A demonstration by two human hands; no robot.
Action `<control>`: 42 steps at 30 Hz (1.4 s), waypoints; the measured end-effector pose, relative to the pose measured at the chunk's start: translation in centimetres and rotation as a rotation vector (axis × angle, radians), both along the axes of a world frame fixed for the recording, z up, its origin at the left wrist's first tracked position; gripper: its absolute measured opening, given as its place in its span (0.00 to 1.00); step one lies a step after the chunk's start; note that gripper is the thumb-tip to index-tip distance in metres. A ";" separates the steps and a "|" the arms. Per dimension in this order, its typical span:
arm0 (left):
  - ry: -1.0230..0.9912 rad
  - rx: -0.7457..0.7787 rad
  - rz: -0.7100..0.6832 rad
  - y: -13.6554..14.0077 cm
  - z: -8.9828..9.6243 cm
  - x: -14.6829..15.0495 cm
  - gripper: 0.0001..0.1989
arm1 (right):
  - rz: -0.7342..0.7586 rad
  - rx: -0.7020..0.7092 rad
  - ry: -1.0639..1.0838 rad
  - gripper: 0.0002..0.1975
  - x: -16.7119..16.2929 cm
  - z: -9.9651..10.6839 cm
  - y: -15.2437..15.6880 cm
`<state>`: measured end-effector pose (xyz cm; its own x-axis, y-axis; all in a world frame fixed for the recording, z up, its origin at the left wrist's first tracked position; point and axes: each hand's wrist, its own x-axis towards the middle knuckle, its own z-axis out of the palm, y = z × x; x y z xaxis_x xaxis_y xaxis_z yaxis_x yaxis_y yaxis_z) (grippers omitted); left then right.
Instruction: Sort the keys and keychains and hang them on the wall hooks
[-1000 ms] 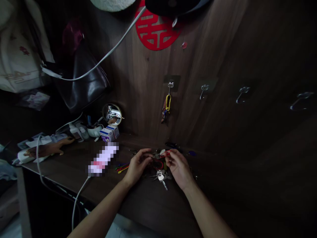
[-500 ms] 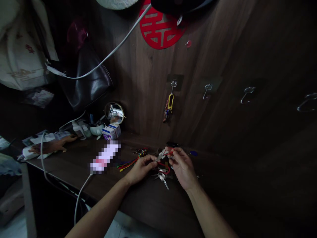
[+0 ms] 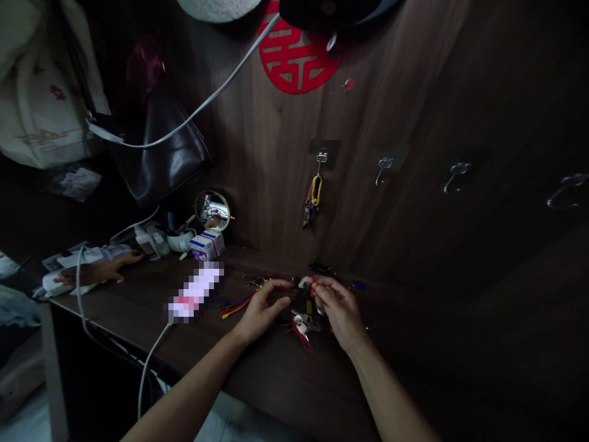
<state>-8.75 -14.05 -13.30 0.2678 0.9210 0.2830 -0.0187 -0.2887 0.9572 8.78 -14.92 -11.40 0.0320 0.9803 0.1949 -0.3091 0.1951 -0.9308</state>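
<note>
My left hand (image 3: 264, 309) is over the shelf with thumb and fingertips apart, nothing between them. Beside it, my right hand (image 3: 338, 307) pinches a thin red cord (image 3: 314, 286); a silvery piece, seemingly a key (image 3: 304, 282), shows at its fingertips, and the fingers cover the rest. Below and between the hands lies a bunch of keys (image 3: 300, 321) with a red cord loop (image 3: 302, 339). A small yellow piece (image 3: 309, 307) is just above that bunch. Multicoloured braided cords (image 3: 237, 305) lie left of my left hand, partly behind its fingers.
Metal hooks (image 3: 384, 170) line the wooden wall, one holding a keyring with a yellow carabiner-like loop (image 3: 316, 190). A blue tag (image 3: 359, 285) and a dark object (image 3: 322, 269) lie behind my right hand. A cabled phone (image 3: 197, 291), small boxes (image 3: 207, 245) and a round mirror (image 3: 212, 210) stand left.
My left hand has let go of the silvery keys and its fingers have parted. The red loop now hangs lower, over the keys on the shelf. My right hand keeps its pinch, slightly shifted.
</note>
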 end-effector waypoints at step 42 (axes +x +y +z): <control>-0.258 -0.434 -0.398 -0.3 0.2 0.2 0.13 | 0.038 0.241 -0.543 0.10 -1.3 -0.4 -0.3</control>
<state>-8.57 -14.37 -13.14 0.5855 0.8106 0.0084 -0.2904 0.2000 0.9358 7.44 -15.26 -11.79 -0.1684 0.9049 0.3909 0.1880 0.4187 -0.8884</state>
